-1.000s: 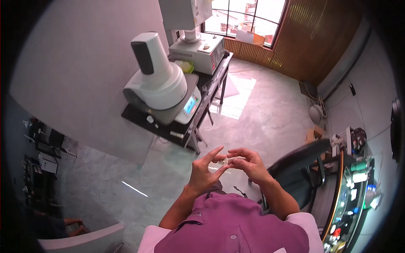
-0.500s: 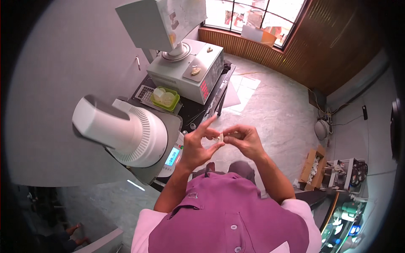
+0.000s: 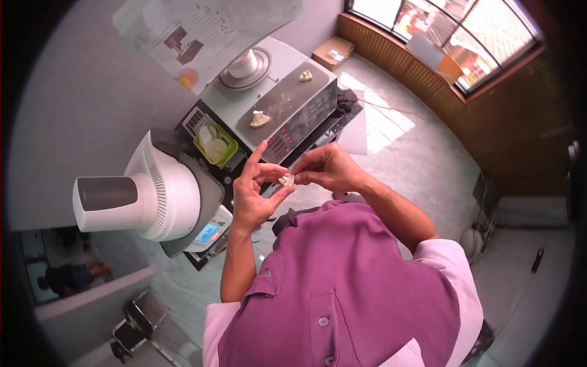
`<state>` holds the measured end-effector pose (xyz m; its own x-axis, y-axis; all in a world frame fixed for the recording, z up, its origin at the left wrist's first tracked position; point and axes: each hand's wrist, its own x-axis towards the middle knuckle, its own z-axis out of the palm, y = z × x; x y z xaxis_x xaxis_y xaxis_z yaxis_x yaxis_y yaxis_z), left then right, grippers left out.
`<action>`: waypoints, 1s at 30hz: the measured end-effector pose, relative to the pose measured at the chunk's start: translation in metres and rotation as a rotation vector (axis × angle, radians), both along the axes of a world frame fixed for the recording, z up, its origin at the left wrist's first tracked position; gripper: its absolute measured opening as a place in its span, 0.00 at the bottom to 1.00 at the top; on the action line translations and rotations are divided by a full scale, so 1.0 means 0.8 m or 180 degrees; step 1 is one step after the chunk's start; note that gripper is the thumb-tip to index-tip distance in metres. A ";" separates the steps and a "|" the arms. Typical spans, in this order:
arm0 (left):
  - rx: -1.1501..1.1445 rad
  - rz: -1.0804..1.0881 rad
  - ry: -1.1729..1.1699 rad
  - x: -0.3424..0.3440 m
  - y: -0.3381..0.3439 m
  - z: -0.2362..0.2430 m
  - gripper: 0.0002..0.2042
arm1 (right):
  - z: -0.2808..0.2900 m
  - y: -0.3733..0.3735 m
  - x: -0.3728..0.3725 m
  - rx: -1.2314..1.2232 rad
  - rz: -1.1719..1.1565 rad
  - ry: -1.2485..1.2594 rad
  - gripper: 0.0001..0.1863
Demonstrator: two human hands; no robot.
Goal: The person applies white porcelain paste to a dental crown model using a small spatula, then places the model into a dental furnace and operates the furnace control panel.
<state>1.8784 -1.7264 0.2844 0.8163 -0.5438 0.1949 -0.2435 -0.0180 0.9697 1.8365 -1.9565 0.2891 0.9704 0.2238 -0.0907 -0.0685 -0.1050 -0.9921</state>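
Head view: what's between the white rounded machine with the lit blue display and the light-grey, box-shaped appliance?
A lime-green plastic basket with pale items inside, plus a light gridded panel beside it; the head view shows this.

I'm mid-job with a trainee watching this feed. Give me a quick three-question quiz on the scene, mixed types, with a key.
1. Where is the bright green plastic basket?
A) Held in one hand
B) Between the rounded white machine and the grey box-shaped machine with a dark front
C) On the floor below the window

2. True or false: the left hand and the right hand both have fingers at the small off-white piece.

3. Fill in: the lit rectangular screen on the rounded white machine is coloured ____.

Key: 1 B; 2 true; 3 blue.
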 end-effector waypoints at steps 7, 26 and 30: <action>-0.0075 0.0464 0.0097 -0.013 -0.081 0.000 0.55 | -0.009 -0.091 0.041 -0.0193 0.0708 -0.0555 0.08; -0.0465 0.1785 -0.0355 -0.036 -0.088 -0.002 0.47 | -0.018 -0.096 0.157 -0.0255 0.0192 -0.0904 0.07; -0.0263 0.1881 -0.0291 -0.069 -0.063 -0.005 0.40 | -0.037 -0.077 0.232 -0.0784 -0.0501 -0.1722 0.10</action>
